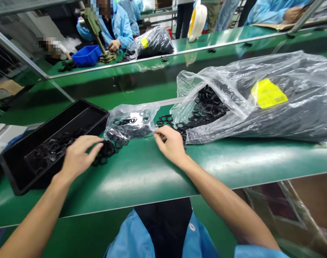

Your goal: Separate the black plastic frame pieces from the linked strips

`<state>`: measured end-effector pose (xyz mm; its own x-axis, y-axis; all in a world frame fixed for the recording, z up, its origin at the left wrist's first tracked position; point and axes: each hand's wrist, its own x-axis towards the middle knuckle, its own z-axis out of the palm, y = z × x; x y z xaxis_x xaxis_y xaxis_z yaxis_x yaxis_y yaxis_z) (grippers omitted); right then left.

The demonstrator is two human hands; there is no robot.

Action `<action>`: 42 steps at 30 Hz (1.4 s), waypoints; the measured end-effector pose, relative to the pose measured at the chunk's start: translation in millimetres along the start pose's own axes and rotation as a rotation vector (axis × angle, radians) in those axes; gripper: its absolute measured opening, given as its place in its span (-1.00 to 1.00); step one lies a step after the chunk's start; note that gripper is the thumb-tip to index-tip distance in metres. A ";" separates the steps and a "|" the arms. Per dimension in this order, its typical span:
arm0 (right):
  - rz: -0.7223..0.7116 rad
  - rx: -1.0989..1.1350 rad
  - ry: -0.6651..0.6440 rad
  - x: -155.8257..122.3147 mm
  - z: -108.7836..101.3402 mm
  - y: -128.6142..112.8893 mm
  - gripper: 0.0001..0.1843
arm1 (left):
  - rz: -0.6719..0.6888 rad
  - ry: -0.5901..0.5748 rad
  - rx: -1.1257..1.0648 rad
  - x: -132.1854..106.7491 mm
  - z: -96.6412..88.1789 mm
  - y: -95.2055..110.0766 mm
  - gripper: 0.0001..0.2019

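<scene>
My left hand (77,156) hovers over the right edge of a black tray (15,168), its fingers curled toward a small heap of black ring-shaped parts (108,149) on the green table; whether it grips any is unclear. My right hand (171,142) rests on the table with its fingers pinched at the edge of a small clear plastic bag (131,120) of the same black parts. More loose black parts (168,121) lie just beyond that hand. A large clear bag (260,100) full of black parts, with a yellow label (268,94), lies open at the right.
The green table (142,175) runs left to right, with a metal rail and a second green surface behind. Across it sit people in blue coats, a blue bin (86,55), a hand press (97,32) and another bag of parts (152,43). Clear plastic hangs below the table at right.
</scene>
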<state>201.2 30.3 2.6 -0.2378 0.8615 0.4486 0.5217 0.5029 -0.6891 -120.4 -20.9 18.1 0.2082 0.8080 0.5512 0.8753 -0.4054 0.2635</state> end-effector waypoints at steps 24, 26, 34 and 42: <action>0.295 0.341 -0.276 8.9 -0.5 5.1 -0.88 | 0.090 -0.302 0.048 53.4 10.5 56.6 -0.92; 0.354 0.449 -0.326 5.5 4.0 1.6 -0.82 | 0.088 -0.160 -0.118 48.0 24.8 65.8 -0.94; 0.448 0.602 -0.295 -0.5 9.1 -4.8 -0.65 | -0.108 0.071 -0.681 7.5 75.7 80.4 -0.95; 0.401 0.532 -0.289 -11.2 14.9 -8.4 -0.73 | -0.075 0.105 -0.627 4.9 70.0 88.9 -0.92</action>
<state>187.3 17.5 -5.1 -0.3574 0.9338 -0.0142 0.1628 0.0474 -0.9855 -11.0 -23.1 -11.1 0.0850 0.8107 0.5793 0.4575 -0.5482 0.7001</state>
